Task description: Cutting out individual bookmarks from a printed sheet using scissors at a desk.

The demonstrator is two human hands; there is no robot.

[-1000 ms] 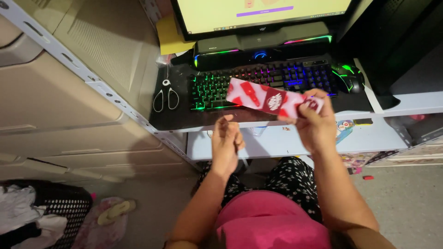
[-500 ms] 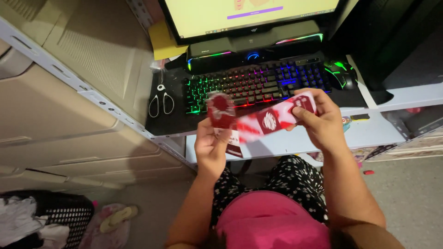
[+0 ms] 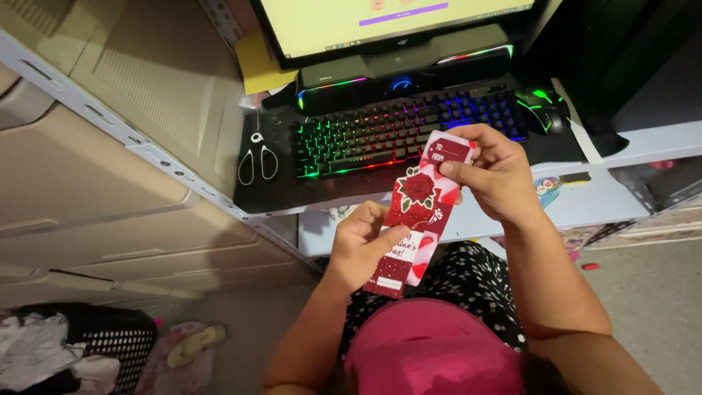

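Observation:
A long red and pink paper card (image 3: 418, 208) with a rose picture is held between both hands over my lap, in front of the desk edge. My left hand (image 3: 362, 245) pinches its lower end with thumb on the front. My right hand (image 3: 493, 172) grips its upper end, just below the keyboard (image 3: 398, 132). The card runs slanted from lower left to upper right, printed face toward me.
A backlit keyboard, a mouse (image 3: 545, 110) and scissors (image 3: 257, 157) lie on the dark desk mat (image 3: 270, 194) under a lit monitor (image 3: 387, 22). Beige plastic drawers (image 3: 110, 183) stand at left. A black basket (image 3: 80, 351) with clothes and slippers (image 3: 191, 344) sit on the floor.
The card has been opened out from a bent strip to a straight one. My left hand, free a second ago, now holds its lower end; my right hand moved slightly up.

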